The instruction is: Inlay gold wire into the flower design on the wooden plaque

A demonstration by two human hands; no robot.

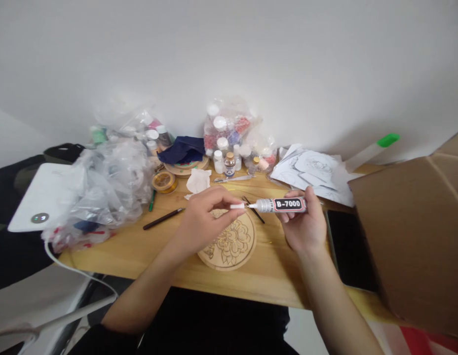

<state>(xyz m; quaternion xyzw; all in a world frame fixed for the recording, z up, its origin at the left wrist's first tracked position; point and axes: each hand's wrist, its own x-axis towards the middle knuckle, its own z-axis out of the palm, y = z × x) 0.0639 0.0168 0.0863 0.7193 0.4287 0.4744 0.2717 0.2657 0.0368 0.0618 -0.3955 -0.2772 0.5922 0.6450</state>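
My right hand (306, 224) grips a glue tube (284, 204) marked B-7000, its nozzle pointing left. Between the thumb and fingers of my left hand (207, 212) is a small white cap (237, 206), held just off the nozzle tip. Below both hands lies a round wooden board (234, 244) with a flower design in raised or carved lines; my left hand covers its upper left part. Dark tweezers (257, 215) rest at the board's upper right edge, partly behind the glue tube.
A dark pen (162, 219) and a spool of gold wire (164, 182) lie left. Plastic bags (110, 182) and small bottles (229, 164) line the back. At right are paper drawings (314, 167), a dark tablet (351, 249) and a cardboard box (414, 236).
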